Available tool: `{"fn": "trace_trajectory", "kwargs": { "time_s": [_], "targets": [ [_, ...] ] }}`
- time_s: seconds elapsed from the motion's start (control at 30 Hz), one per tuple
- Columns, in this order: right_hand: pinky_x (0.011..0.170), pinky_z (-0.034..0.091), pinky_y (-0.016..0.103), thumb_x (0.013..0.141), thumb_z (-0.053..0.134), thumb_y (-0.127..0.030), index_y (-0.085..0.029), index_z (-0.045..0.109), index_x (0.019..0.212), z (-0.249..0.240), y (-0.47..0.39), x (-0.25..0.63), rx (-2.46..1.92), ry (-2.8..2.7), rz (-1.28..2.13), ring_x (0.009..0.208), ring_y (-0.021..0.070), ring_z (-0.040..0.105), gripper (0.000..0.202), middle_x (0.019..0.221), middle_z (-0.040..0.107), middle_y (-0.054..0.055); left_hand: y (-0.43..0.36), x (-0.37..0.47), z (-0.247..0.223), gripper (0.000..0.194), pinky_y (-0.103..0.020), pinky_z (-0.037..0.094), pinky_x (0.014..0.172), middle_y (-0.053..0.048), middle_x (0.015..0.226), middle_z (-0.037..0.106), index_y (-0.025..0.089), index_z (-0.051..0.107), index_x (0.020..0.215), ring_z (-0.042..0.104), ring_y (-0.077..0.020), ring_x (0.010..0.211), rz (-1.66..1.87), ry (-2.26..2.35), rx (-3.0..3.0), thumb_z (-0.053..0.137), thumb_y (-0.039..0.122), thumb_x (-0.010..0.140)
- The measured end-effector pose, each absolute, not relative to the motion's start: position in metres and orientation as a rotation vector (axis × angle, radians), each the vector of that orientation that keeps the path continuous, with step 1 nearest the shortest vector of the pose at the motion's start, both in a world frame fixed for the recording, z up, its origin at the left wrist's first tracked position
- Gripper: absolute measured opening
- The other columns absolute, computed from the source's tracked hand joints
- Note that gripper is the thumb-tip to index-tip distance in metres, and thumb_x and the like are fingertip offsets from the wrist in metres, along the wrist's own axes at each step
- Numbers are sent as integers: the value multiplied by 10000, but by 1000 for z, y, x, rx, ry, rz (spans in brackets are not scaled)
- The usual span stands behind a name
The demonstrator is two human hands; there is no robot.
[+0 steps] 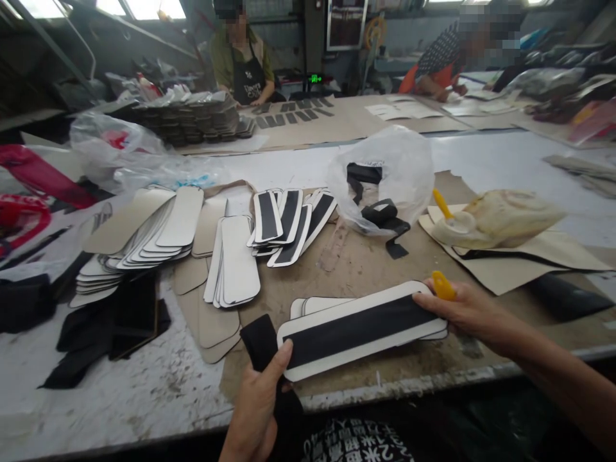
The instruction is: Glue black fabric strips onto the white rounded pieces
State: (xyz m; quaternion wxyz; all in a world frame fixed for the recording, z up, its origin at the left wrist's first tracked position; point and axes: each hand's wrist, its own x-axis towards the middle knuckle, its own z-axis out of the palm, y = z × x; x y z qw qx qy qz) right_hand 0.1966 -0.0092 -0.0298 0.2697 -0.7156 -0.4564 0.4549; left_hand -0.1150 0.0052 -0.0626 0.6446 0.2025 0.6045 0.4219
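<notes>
A long white rounded panel [356, 359] with a black strip [359, 324] along its middle is stretched between my hands, tilted up to the right. My left hand [262, 401] pinches its left end, thumb on top; a loose tail of black strip [258, 341] sticks out beside that thumb. On the right end presses the thumb of my right hand [459, 308], which also has a yellow-handled tool [443, 286] in it; the tool's working end is hidden. Beneath the panel, other white panels [327, 305] show partly.
Left of centre lie stacked white panels [235, 260] and panels with black strips [291, 218]. A plastic bag [389, 160] holds rolled black strip. On the right, a yellowed container [510, 218] has a yellow handle [441, 203] standing in it. Two people work across the table.
</notes>
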Motion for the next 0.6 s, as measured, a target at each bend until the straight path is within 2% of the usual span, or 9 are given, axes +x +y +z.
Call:
{"fn": "trace_trajectory", "kwargs": {
  "time_s": [0.13, 0.3, 0.43, 0.53, 0.6],
  "targets": [
    [370, 220, 164, 725, 617, -605, -177, 530, 760, -31, -18, 192, -1705, -998, 1439, 469, 60, 314, 439, 605, 398, -50, 6, -116, -54, 437, -166, 386, 403, 0, 672, 616, 136, 664, 870, 502, -94, 499, 962, 1273, 324, 864, 308, 522],
    [374, 292, 167, 702, 668, -572, -178, 557, 787, -34, -23, 191, -1586, -852, 1517, 487, 74, 376, 417, 656, 473, -22, 8, -113, -52, 455, -168, 384, 389, -1, 684, 631, 151, 673, 856, 520, -101, 495, 919, 1270, 190, 885, 232, 462],
    [378, 283, 148, 705, 688, -540, -176, 527, 770, -32, -19, 191, -1562, -805, 1553, 481, 58, 339, 403, 643, 434, -35, 11, -111, -51, 422, -160, 351, 378, 13, 651, 602, 150, 667, 844, 464, -71, 451, 916, 1256, 237, 872, 288, 502],
    [409, 324, 156, 719, 669, -554, -177, 521, 791, -28, -10, 190, -1575, -810, 1574, 503, 65, 364, 412, 653, 427, -34, 16, -115, -47, 418, -155, 340, 383, 11, 613, 568, 132, 661, 833, 445, -71, 463, 903, 1265, 357, 847, 366, 540],
    [419, 342, 178, 756, 602, -597, -174, 515, 760, -25, 1, 187, -1634, -947, 1429, 500, 76, 377, 432, 635, 428, -27, 22, -122, -42, 433, -153, 334, 384, 1, 604, 563, 125, 654, 828, 452, -81, 479, 893, 1294, 424, 846, 379, 534]
  ]
}}
